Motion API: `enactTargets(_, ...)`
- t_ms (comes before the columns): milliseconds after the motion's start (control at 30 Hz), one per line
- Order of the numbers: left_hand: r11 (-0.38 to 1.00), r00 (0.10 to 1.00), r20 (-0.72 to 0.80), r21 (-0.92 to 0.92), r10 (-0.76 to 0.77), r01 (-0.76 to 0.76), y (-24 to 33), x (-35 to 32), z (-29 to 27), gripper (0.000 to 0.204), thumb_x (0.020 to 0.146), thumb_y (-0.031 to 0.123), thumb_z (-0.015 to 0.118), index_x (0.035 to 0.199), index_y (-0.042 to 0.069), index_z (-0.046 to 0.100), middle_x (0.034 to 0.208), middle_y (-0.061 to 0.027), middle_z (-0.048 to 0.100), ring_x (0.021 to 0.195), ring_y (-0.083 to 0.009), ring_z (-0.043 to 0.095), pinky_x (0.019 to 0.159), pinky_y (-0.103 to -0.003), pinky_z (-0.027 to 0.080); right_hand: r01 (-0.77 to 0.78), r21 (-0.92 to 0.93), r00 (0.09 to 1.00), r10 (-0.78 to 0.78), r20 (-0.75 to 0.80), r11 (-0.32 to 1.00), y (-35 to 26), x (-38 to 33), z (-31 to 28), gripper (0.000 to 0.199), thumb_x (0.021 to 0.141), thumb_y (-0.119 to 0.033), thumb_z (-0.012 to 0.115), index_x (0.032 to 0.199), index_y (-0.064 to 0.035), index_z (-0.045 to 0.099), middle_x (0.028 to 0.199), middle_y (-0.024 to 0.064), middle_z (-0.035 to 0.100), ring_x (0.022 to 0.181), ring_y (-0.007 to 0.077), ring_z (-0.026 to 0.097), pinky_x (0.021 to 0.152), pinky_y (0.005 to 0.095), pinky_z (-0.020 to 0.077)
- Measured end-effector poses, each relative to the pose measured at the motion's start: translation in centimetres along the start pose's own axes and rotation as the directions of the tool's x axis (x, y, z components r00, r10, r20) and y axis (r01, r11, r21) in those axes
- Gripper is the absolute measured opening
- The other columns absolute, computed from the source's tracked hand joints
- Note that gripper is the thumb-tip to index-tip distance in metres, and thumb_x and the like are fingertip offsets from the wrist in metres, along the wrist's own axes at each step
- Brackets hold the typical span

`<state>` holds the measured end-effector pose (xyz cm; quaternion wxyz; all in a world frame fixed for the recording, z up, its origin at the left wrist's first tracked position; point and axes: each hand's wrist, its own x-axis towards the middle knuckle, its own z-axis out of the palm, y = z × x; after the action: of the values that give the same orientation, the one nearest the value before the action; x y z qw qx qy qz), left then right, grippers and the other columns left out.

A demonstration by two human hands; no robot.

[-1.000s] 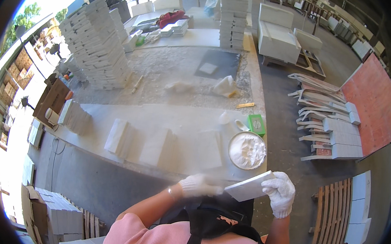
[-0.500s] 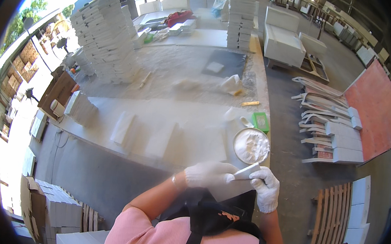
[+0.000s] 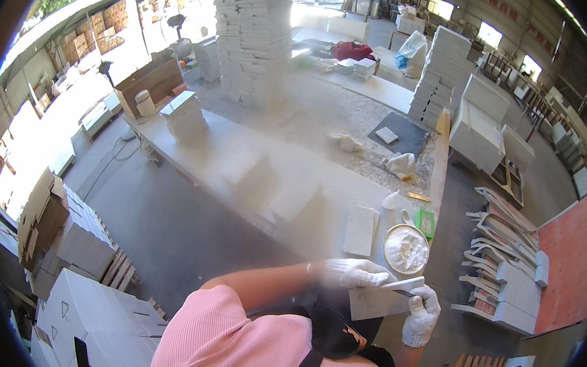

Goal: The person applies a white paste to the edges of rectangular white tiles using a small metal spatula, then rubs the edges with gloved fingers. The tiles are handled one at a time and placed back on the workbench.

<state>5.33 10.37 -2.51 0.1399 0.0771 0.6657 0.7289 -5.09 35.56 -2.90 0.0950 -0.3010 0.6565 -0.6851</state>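
Observation:
Both my hands wear white knit gloves and meet at the table's near edge. My right hand (image 3: 422, 318) pinches the right end of a thin white tile (image 3: 406, 283). Against the tile's left end are the closed fingers of my left hand (image 3: 359, 273). The tile is held up off the table, its flat side tilted. Just beyond it stands a round bowl (image 3: 406, 249) of white paste or powder. Below my hands, a flat pale board (image 3: 375, 304) partly shows. Two white tiles (image 3: 360, 229) lie left of the bowl.
A green box (image 3: 425, 223) and a wooden strip (image 3: 418, 196) sit beyond the bowl. A crumpled white cloth (image 3: 402, 166) lies farther back. Tall tile stacks (image 3: 252, 46) rise at the table's far side. Right of the table are curved white pieces (image 3: 500, 227) and a red board (image 3: 573, 264).
The view has swung, so the table and bowl appear farther right and turned. My hands stay on the tile, which now lies more level in the picture.

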Motion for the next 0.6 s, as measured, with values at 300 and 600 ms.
enactTargets(300, 0.974, 0.984, 0.151, 0.217, -0.090, 0.056, 3.6, 5.1, -4.6, 0.080, 0.090, 0.056, 0.079, 0.145, 0.000, 0.058, 0.129, -0.0141, 0.069, 0.121, -0.0225, 0.062, 0.104, -0.038, 0.049, -0.110, -0.110, 0.990, 0.119, 0.072, 0.988, -1.6, 5.7, 0.7, 0.013, 0.092, -0.014, 0.078, 0.095, -0.0028, 0.071, 0.098, 0.0042, 0.066, 0.094, 0.0151, 0.062, 0.088, 0.0312, 0.0492)
enactTargets(600, 0.980, 0.999, -0.008, 0.196, -0.045, 0.045, 8.0, 6.5, -8.0, 0.066, 0.098, 0.050, 0.071, 0.143, 0.002, 0.062, 0.124, -0.0192, 0.073, 0.117, -0.0263, 0.068, 0.103, -0.038, 0.050, -0.122, -0.019, 0.992, 0.122, 0.012, 0.992, -7.5, 10.9, 0.6, 0.018, 0.094, -0.021, 0.078, 0.096, -0.0036, 0.071, 0.115, 0.0102, 0.069, 0.102, 0.0193, 0.066, 0.092, 0.0338, 0.0521)
